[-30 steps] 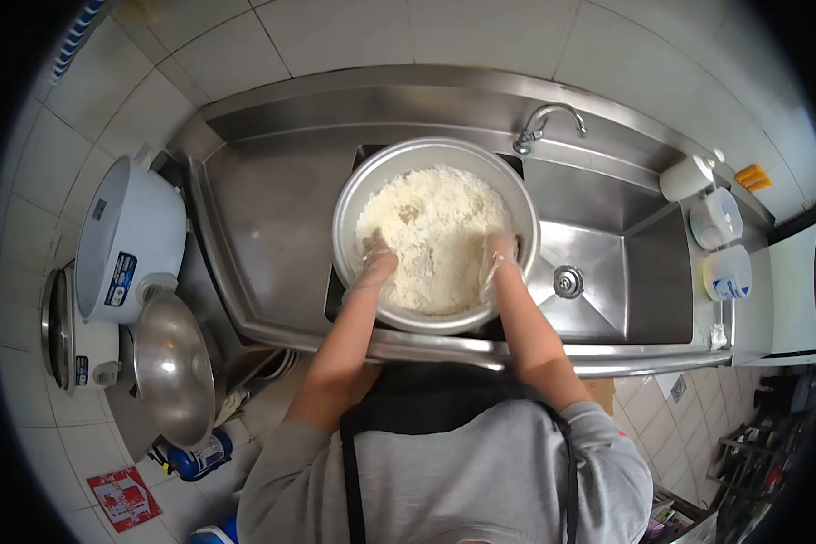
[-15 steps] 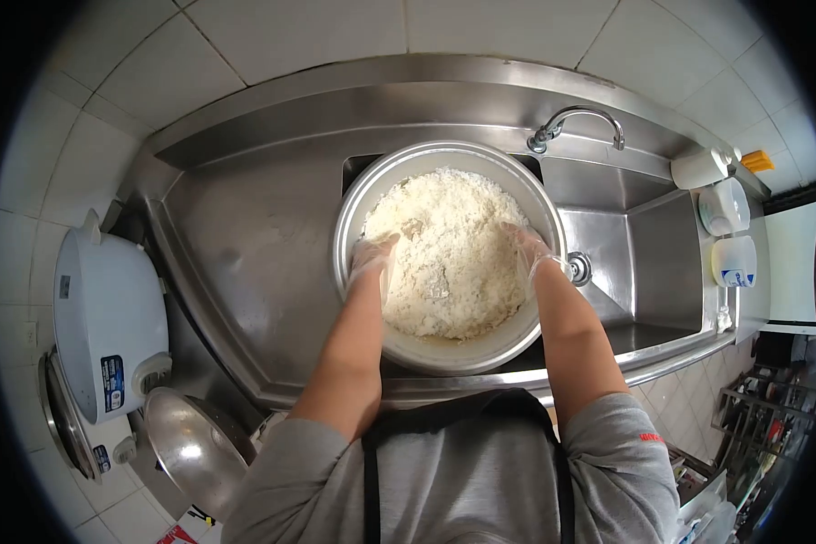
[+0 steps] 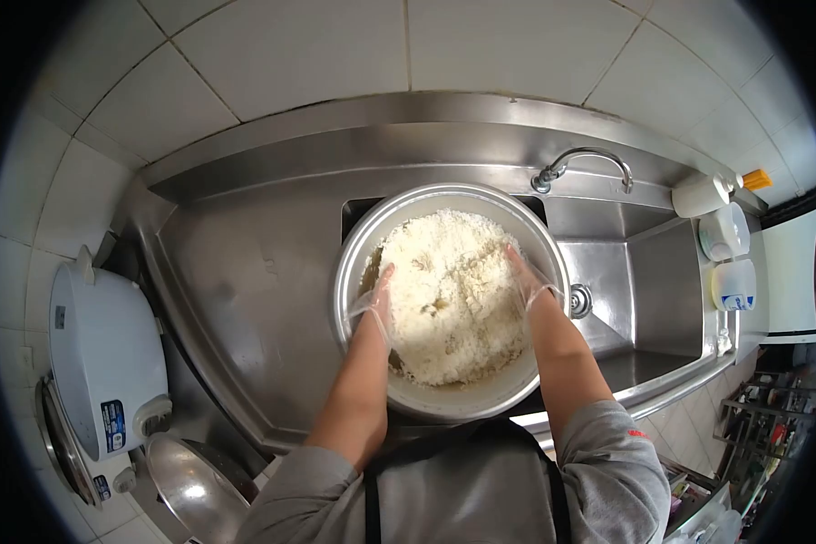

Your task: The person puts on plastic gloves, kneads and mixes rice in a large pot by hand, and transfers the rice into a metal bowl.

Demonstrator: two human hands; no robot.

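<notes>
White, grainy rice (image 3: 458,317) heaped in a round, silver metal pot (image 3: 462,401), between a left hand (image 3: 383,302) and a right hand (image 3: 526,275) in clear plastic gloves.
The 2 hands are inside the pot at opposite sides of the rice, set wide apart, fingers extended and touching the heap's edges; neither is closed around anything. The pot sits over a dark, rectangular opening in the stainless-steel table (image 3: 245,299), beside a square, stainless-steel basin (image 3: 598,257) with a round metal drain (image 3: 580,301). A curved chrome faucet (image 3: 598,154) stands behind, and 3 whitish plastic containers (image 3: 733,284) line the right end. To the left are a big, pale-grey rice cooker (image 3: 100,335) and a round, shiny metal bowl (image 3: 190,485).
</notes>
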